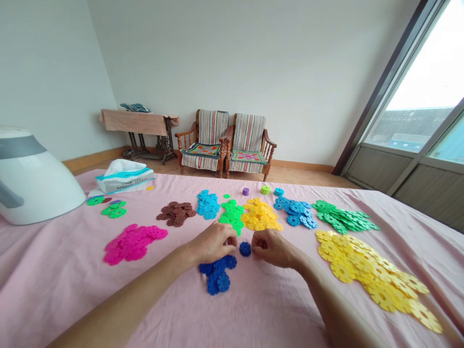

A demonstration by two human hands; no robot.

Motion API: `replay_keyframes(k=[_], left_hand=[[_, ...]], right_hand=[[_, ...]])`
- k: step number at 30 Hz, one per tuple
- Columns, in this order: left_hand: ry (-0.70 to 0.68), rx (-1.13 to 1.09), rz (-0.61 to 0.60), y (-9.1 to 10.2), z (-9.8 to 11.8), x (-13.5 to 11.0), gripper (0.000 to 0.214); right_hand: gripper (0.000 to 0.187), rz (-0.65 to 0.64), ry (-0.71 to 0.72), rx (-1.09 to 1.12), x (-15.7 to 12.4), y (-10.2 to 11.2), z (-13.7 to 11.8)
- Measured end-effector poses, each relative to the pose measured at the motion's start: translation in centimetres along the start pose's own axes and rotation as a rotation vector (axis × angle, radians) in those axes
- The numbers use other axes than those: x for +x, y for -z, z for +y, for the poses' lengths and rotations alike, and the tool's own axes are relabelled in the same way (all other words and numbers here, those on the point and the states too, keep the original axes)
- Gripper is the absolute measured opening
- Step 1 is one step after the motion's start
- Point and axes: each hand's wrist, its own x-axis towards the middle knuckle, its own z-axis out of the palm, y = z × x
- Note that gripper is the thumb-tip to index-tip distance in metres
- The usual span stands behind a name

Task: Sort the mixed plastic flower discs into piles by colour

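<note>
A short stack of dark blue notched plastic discs stands on the cloth between my hands. To its left is my left hand, fingers curled in, with no disc showing in them. My right hand is curled like a loose fist close to the stack's right side; no disc shows there either. Whether it touches the stack I cannot tell. Loose dark blue discs lie just below my left hand, partly covered by it. Beyond the hands are a bright green pile and a yellow-orange pile.
Pink, brown, light blue, blue, green and yellow disc piles surround the hands. Small purple, lime and blue stacks stand behind. A tissue pack and white kettle are left.
</note>
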Motion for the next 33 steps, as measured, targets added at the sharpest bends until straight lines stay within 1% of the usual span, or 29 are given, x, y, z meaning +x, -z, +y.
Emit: replay_keyframes(k=[2, 4, 6, 7, 9, 11, 15, 18, 22, 24, 25, 27, 29, 30, 33], left_hand=[[0.01, -0.029, -0.075, 1.3, -0.4, -0.3, 0.01], [-0.006, -0.066, -0.19, 2.5, -1.0, -0.7, 0.007], [-0.03, -0.082, -0.294, 3.4, -1.4, -1.0, 0.017], [-0.044, -0.078, -0.325, 3.7, -1.6, -1.1, 0.023], [-0.083, -0.051, -0.351, 3.8, -1.7, -1.3, 0.03], [-0.113, -0.015, -0.35, 3.7, -1.5, -1.3, 0.031], [-0.102, 0.02, -0.345, 3.4, -0.9, -1.3, 0.029], [-0.098, 0.012, -0.332, 3.2, -0.8, -1.3, 0.024], [-0.088, -0.037, -0.302, 3.0, -1.2, -1.2, 0.013], [-0.054, -0.093, -0.255, 2.9, -1.3, -1.0, 0.009], [-0.02, -0.126, -0.21, 2.7, -1.2, -0.8, 0.007], [0.077, -0.196, -0.077, 2.3, -0.9, -0.4, 0.006], [0.165, -0.265, 0.06, 1.5, -0.5, 0.1, 0.007], [0.193, -0.303, 0.108, 1.0, -0.3, 0.4, 0.007], [0.213, -0.412, 0.178, -0.5, 0.2, 0.9, 0.006]], right_hand=[[0.01, 0.015, -0.01, 0.005, 0.0, 0.1, 0.1], [0.011, 0.032, -0.013, 0.012, 0.0, 0.2, 0.2], [0.011, 0.04, -0.011, 0.022, 0.0, 0.3, 0.2], [0.011, 0.041, -0.01, 0.023, 0.0, 0.3, 0.2], [0.011, 0.04, -0.017, 0.014, -0.1, 0.4, 0.2], [0.011, 0.034, -0.027, -0.002, -0.1, 0.4, 0.1], [0.012, 0.048, -0.035, -0.023, 0.0, 0.5, -0.1], [0.012, 0.057, -0.036, -0.019, -0.1, 0.5, -0.2], [0.011, 0.057, -0.047, -0.008, -0.1, 0.6, -0.1], [0.011, 0.052, -0.042, 0.002, -0.1, 0.5, 0.0], [0.011, 0.048, -0.039, 0.008, -0.1, 0.5, 0.1], [0.011, 0.042, -0.035, 0.016, 0.0, 0.5, 0.2], [0.011, 0.041, -0.036, 0.023, 0.0, 0.4, 0.3], [0.011, 0.041, -0.034, 0.027, 0.0, 0.4, 0.3], [0.012, 0.043, -0.029, 0.039, 0.0, 0.4, 0.4]])
